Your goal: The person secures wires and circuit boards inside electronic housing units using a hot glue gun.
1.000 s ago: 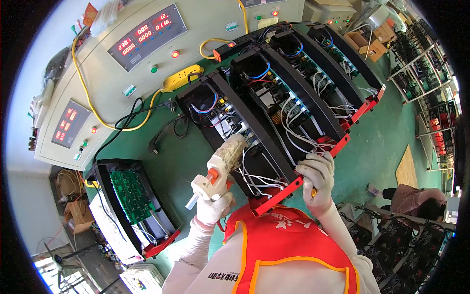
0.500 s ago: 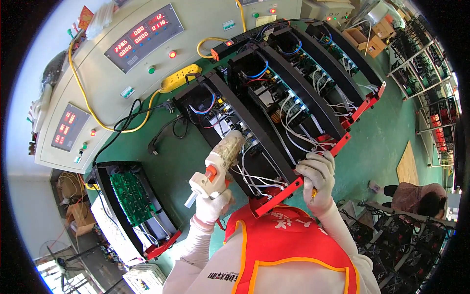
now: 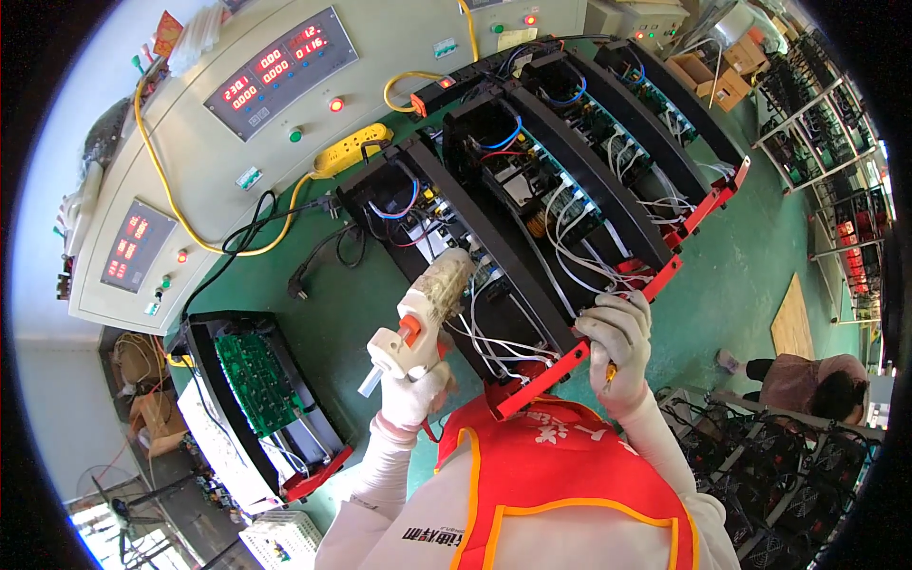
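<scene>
In my gloved left hand is a white glue gun with an orange trigger part and a clear glue stick jutting from its back. Its stained front end points into the nearest black chassis, over the circuit board and white wires. My right hand, also gloved, is closed at the end of the chassis's red front panel. A thin yellow-orange tool handle shows below its fingers; the rest of that tool is hidden in the palm. Where the nozzle meets the board cannot be made out.
More open black chassis stand in a row to the right. Another chassis with a green board lies at left. Behind are a grey test console and a yellow power strip. A person bends low at right, near racks.
Both hands and the glue gun stay almost in place, with only a very slight shift. Some red digits on the console display differ.
</scene>
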